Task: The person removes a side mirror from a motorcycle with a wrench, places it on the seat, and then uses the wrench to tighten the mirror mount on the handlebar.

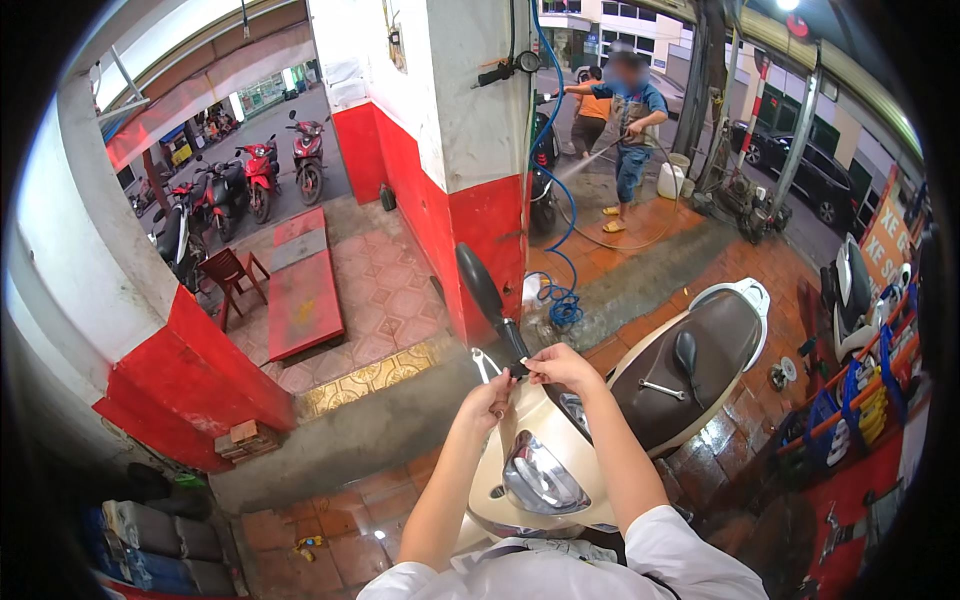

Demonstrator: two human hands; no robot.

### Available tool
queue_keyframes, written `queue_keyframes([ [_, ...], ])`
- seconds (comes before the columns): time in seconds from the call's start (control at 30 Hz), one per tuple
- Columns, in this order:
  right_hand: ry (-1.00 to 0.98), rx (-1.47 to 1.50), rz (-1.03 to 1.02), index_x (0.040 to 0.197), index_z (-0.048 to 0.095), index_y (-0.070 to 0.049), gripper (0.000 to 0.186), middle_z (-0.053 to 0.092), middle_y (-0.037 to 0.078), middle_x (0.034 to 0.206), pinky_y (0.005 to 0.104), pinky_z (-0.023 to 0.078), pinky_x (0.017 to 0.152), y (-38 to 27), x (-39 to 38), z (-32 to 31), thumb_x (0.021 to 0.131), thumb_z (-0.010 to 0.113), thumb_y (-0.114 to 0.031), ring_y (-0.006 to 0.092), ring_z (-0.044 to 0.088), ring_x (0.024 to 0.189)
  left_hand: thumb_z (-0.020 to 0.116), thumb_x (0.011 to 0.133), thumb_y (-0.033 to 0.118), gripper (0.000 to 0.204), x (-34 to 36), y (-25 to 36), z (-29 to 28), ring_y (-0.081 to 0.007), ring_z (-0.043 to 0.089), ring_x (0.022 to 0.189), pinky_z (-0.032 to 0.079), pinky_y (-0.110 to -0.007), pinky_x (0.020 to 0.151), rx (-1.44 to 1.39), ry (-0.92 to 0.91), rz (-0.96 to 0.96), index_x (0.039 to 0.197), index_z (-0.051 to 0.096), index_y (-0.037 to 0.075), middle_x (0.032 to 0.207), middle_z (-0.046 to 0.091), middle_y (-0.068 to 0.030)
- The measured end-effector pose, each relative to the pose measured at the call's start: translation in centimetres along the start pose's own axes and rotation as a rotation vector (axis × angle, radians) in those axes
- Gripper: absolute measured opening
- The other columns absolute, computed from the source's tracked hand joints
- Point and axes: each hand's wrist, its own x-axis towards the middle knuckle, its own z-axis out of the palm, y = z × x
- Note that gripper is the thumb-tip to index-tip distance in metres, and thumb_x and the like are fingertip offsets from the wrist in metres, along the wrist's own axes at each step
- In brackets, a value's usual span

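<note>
A cream scooter (500,465) stands in front of me, its headlight toward me. At its handlebar, a black mirror (480,283) points up and away beside the black handgrip (514,340). My left hand (487,402) is closed just below the grip, next to a slim silver metal piece (484,364); what its fingers hold is hidden. My right hand (563,368) pinches at the near end of the grip, on something too small to make out. A second mirror (686,352) and a silver wrench (661,389) lie on the brown seat (640,400).
A red-and-white pillar (486,220) rises beyond the handlebar, with a coiled blue hose (565,306) at its foot. Farther off, a person (632,125) sprays water. A rack of parts (850,410) stands at right. Parked motorbikes (262,180) and a red ramp (305,295) are at left.
</note>
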Motion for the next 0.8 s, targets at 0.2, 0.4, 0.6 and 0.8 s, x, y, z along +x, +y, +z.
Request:
queue_keyframes([
  [0.2, 0.023, -0.106, -0.042, 0.088, 0.067, 0.001, 0.019, 0.066, 0.004, 0.078, 0.0237, 0.052, 0.063, -0.6, 2.0, -0.9, 0.092, 0.067, -0.018, 0.0108, 0.063, 0.068, 0.062, 0.096, 0.036, 0.027, -0.5, -0.9, 2.1, -0.0024, 0.023, 0.042, 0.015, -0.023, 0.04, 0.065, 0.021, 0.072, 0.091, 0.066, 0.01, 0.056, 0.041, 0.0128],
  [0.4, -0.127, -0.048, 0.041, 0.089, 0.06, -0.004, 0.02, 0.062, 0.003, 0.075, 0.0226, 0.048, 0.061, -0.4, 0.2, 0.0, 0.096, 0.063, -0.022, 0.0109, 0.06, 0.065, 0.061, 0.097, 0.035, 0.029, 0.2, 0.3, 0.2, -0.0017, 0.024, 0.043, 0.015, -0.022, 0.04, 0.022, -0.01, 0.004, 0.095, 0.065, 0.007, 0.057, 0.038, 0.0128],
  [0.6, 0.041, -0.036, -0.073, 0.09, 0.058, -0.003, 0.018, 0.061, 0.005, 0.074, 0.0247, 0.047, 0.059, -0.1, 0.7, 0.5, 0.097, 0.059, -0.02, 0.012, 0.058, 0.063, 0.06, 0.098, 0.034, 0.03, -0.7, 0.0, 1.6, -0.0015, 0.025, 0.045, 0.015, -0.021, 0.041, 0.081, 0.011, 0.027, 0.101, 0.063, 0.004, 0.057, 0.036, 0.0125],
  [0.8, -0.078, -0.026, 0.014, 0.09, 0.056, -0.004, 0.014, 0.059, 0.003, 0.071, 0.0227, 0.042, 0.053, -1.2, 0.8, 0.3, 0.098, 0.056, -0.015, 0.0104, 0.054, 0.06, 0.061, 0.097, 0.036, 0.03, -0.1, 0.3, 0.8, -0.0016, 0.026, 0.045, 0.017, -0.02, 0.041, -0.038, -0.03, 0.009, 0.096, 0.064, 0.006, 0.06, 0.042, 0.0109],
])
